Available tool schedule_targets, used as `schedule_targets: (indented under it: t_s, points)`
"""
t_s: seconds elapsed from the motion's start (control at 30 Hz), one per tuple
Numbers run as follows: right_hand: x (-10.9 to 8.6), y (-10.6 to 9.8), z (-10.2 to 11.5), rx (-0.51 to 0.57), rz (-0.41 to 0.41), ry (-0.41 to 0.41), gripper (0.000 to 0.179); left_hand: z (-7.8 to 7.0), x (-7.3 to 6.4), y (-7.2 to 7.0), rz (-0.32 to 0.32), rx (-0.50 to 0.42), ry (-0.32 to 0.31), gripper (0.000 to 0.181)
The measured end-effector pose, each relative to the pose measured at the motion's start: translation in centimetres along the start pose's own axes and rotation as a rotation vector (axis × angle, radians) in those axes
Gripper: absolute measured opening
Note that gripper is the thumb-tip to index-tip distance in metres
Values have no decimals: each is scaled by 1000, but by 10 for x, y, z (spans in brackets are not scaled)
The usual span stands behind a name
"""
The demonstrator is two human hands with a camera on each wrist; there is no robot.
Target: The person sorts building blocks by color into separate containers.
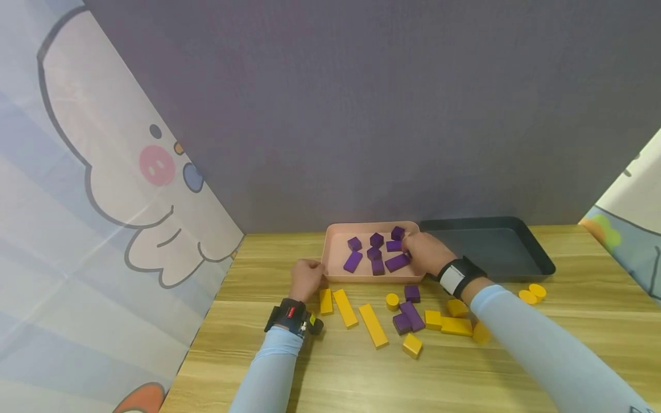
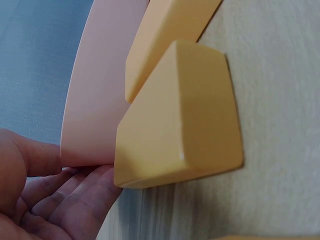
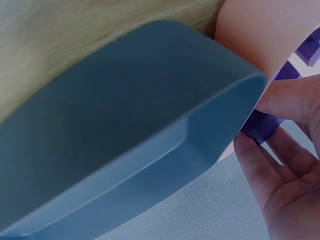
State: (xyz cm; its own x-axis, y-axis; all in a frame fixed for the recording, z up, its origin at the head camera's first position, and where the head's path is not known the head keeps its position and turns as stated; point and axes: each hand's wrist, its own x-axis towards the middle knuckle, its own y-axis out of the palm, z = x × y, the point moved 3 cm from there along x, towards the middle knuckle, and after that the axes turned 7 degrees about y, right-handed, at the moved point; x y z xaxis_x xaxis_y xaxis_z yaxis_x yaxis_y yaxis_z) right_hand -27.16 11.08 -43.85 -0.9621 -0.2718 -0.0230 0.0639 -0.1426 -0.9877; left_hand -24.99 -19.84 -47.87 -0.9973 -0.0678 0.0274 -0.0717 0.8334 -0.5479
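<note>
A pink tray (image 1: 372, 279) stands at the back of the table with several purple blocks (image 1: 353, 262) in it. My left hand (image 1: 306, 280) pinches the tray's left end near its front corner; in the left wrist view the thumb lies against the pink wall (image 2: 97, 90) and the fingers reach beneath it. Over the tray's right end, my right hand (image 1: 428, 252) pinches a purple block (image 3: 262, 126) between thumb and fingers, beside the dark tray's rim in the right wrist view. Part of that block is hidden by the fingers.
The dark grey tray (image 1: 485, 246) adjoins the pink one on the right. In front lie yellow bars (image 1: 373, 326), a yellow cylinder (image 1: 392, 302), several other yellow blocks (image 1: 457, 326) and a few purple blocks (image 1: 412, 316). Two yellow discs (image 1: 528, 296) sit at right. A grey panel (image 1: 335, 115) rises behind.
</note>
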Motion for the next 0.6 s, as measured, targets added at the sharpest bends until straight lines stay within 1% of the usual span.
schedule_targets:
  t_s: [0.33,0.5,0.6]
  points:
    - [0,3,-3,-10,7,9,18,0,0,0,-4,12,11,23]
    - [-3,0,-3,-4,9,6,21,-2,-1,0,0,13,-12,24]
    - [-5,-3,-3,11,30,13,23,-2,-1,0,1,12,-20,25]
